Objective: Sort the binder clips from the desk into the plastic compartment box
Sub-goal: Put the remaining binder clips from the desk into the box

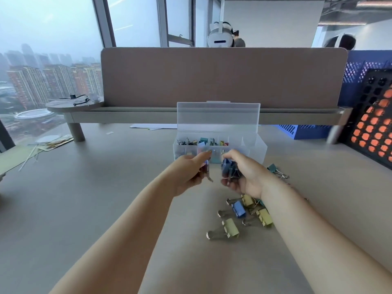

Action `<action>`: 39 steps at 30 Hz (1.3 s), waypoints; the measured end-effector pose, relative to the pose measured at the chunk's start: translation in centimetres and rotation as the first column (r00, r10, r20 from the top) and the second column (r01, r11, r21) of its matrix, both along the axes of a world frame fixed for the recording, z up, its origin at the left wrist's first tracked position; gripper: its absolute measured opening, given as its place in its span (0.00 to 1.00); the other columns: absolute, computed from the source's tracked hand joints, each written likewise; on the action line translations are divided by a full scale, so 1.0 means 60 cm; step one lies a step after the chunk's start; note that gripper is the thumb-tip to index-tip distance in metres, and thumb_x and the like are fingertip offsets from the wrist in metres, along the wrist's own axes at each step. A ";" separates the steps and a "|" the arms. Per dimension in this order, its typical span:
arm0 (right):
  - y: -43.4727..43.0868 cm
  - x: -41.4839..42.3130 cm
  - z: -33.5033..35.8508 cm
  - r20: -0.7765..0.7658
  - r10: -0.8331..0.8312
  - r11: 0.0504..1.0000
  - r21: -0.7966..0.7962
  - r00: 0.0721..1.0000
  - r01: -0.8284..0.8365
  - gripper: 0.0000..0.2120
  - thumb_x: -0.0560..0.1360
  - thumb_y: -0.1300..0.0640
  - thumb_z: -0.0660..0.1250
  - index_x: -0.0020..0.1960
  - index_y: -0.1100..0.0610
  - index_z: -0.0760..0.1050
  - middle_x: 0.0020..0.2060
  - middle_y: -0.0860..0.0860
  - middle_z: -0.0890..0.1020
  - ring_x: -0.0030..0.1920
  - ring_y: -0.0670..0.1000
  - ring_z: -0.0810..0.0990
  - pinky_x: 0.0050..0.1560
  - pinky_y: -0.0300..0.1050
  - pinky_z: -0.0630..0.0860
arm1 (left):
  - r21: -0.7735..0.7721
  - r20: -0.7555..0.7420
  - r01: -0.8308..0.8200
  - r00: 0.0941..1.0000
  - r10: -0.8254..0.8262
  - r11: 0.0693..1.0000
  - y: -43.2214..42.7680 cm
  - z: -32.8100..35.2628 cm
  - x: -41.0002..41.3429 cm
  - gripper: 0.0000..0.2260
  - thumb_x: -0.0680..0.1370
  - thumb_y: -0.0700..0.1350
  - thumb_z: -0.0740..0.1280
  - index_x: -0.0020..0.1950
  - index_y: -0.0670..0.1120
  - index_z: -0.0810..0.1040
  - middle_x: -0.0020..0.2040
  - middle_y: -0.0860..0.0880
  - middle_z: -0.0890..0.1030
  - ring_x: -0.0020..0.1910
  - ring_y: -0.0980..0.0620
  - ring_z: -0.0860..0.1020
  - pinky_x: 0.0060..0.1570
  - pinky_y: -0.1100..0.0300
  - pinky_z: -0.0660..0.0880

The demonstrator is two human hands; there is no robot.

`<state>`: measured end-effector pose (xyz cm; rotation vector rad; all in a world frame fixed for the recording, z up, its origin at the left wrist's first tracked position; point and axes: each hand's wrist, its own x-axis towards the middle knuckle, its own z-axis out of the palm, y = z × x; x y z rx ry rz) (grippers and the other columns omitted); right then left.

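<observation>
A clear plastic compartment box [254, 148] stands open on the desk, its lid [218, 115] upright at the back. Several compartments hold small coloured binder clips. Just in front of the box, my left hand [191, 172] pinches a small clip with a silver handle. My right hand [244, 172] is closed around a bunch of blue binder clips [228, 167]. Loose clips lie on the desk under my right forearm: yellow clips [231, 228], a blue clip [239, 209] and a teal clip [272, 167] to the right of my hand.
A grey felt divider [222, 77] and a low shelf run across the back of the desk. Blue and black perforated crates [373, 115] stand at the right. Paper sheets [154, 126] lie behind the box, and a placemat with sticks [53, 143] lies at the left.
</observation>
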<state>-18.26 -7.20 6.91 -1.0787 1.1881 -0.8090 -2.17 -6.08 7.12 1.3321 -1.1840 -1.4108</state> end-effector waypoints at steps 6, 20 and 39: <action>-0.106 -0.028 0.044 0.245 -0.128 0.991 -0.005 0.961 0.134 0.09 0.78 0.54 0.58 0.51 0.57 0.74 0.39 0.54 0.81 0.35 0.51 0.82 0.31 0.39 0.75 | -0.072 -0.082 0.031 0.996 -0.037 0.997 -0.116 0.045 -0.074 0.15 0.79 0.52 0.65 0.49 0.39 0.76 0.37 0.45 0.76 0.32 0.53 0.72 0.32 0.65 0.73; -0.249 -0.081 0.074 -0.084 -0.138 0.989 -0.072 0.987 0.132 0.07 0.79 0.64 0.59 0.49 0.64 0.76 0.46 0.62 0.81 0.43 0.59 0.82 0.46 0.52 0.82 | -0.077 0.308 0.159 0.943 -0.128 0.984 -0.261 0.063 -0.141 0.05 0.79 0.42 0.61 0.49 0.41 0.74 0.41 0.46 0.75 0.38 0.50 0.74 0.47 0.55 0.77; -0.265 -0.105 0.038 -0.459 -0.184 0.947 -0.321 0.869 0.031 0.07 0.77 0.57 0.66 0.46 0.58 0.82 0.48 0.56 0.81 0.47 0.53 0.79 0.41 0.40 0.77 | -0.103 0.564 0.274 0.808 -0.171 0.956 -0.267 0.043 -0.112 0.08 0.77 0.36 0.67 0.55 0.41 0.80 0.51 0.44 0.82 0.44 0.51 0.82 0.50 0.60 0.80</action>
